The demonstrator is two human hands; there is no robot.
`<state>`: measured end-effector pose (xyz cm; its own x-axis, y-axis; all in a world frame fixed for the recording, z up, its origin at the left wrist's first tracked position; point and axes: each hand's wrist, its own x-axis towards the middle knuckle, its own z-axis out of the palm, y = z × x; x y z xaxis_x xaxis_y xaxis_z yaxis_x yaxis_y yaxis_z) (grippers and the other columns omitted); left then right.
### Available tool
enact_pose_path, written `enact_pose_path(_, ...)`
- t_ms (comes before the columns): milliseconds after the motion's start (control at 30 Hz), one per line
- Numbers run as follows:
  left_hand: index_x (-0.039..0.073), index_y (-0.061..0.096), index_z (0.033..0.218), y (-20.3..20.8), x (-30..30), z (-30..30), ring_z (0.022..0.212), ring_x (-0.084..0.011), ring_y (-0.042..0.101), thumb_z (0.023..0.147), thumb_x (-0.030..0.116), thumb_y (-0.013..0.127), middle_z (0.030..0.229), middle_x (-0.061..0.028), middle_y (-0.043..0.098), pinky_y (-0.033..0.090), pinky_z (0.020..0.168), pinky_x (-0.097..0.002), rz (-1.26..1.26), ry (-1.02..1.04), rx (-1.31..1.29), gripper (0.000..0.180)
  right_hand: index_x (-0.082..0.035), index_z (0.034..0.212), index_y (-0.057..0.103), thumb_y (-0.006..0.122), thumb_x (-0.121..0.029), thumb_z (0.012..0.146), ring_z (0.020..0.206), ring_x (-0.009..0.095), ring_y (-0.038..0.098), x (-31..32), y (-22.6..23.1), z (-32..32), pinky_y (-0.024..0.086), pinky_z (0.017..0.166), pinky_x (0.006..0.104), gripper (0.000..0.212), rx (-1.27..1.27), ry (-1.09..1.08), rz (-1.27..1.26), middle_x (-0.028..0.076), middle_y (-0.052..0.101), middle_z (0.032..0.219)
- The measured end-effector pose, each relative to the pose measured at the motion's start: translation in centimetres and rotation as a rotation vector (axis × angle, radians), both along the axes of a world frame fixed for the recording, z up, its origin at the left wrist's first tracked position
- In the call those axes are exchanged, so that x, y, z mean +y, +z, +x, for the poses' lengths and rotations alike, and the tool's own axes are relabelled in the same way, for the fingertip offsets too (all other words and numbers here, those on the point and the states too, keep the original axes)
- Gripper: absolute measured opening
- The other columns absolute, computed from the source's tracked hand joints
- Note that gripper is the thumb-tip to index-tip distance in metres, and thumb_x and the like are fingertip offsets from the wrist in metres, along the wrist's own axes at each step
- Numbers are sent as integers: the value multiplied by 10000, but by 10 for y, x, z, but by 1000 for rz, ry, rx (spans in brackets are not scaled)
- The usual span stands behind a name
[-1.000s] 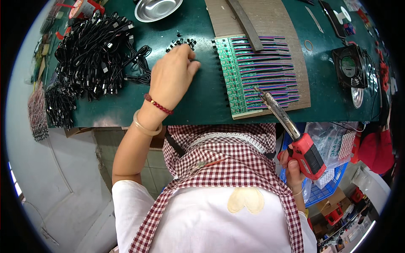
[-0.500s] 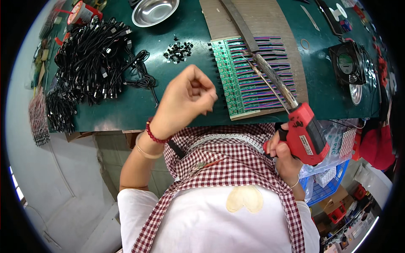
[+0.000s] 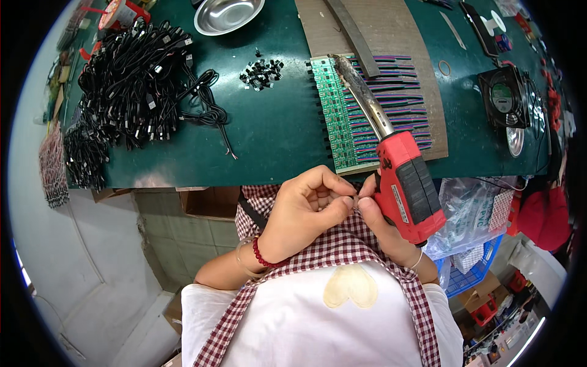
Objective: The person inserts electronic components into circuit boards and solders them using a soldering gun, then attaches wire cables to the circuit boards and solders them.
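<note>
My right hand [image 3: 386, 232] is closed around the red and black soldering gun [image 3: 406, 183], its long barrel slanting up and left over the panel of green circuit boards [image 3: 333, 116]. My left hand [image 3: 302, 211] is closed in a pinch just in front of the table edge. Its fingertips meet the thumb and finger of my right hand; whatever lies between them is too small to make out. Rows of dark, pink and blue wires [image 3: 400, 98] run rightward from the boards. A flat metal bar [image 3: 354, 37] rests across their upper end.
Left on the green table lies a big heap of black cables [image 3: 134, 92]. Small black connectors [image 3: 262, 74] are piled near a metal bowl [image 3: 229, 17]. Brown board [image 3: 397, 24] lies beneath the circuit boards. To the right stand a black fan [image 3: 502, 95] and, lower, a blue basket [image 3: 468, 278].
My left hand has come down and right, from above the table to my right hand's fingertips. The soldering gun has shifted left, and the thin rod beside its barrel no longer shows.
</note>
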<state>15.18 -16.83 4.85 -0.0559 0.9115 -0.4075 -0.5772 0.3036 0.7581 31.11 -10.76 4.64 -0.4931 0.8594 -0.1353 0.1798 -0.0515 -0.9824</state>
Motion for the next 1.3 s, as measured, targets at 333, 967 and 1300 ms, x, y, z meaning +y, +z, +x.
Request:
enact_pose_path(333,-44,576,909,-3,2,0,786,-92,620,860,30,623,868,-68,649,529,711,-229,-28,-85,68,101,7,1136,482,721,-46,743,779,151,641,-1,-11,10,511,691,274,463,-114,37,17,95,639,913)
enact_pose_path(967,-22,562,810,-30,39,-54,583,-48,526,852,77,573,717,-58,624,422,523,-174,-200,-508,293,109,14,1228,433,560,-356,907,642,117,475,-9,-12,71,400,615,267,506,-21,-38,9,38,514,741)
enact_pose_path(1300,5,549,781,-36,44,-50,507,-39,500,858,102,581,657,-50,611,386,450,-168,-258,-470,311,127,-27,893,627,675,-218,800,657,181,578,-36,-33,130,442,583,279,218,-174,-16,54,76,593,784)
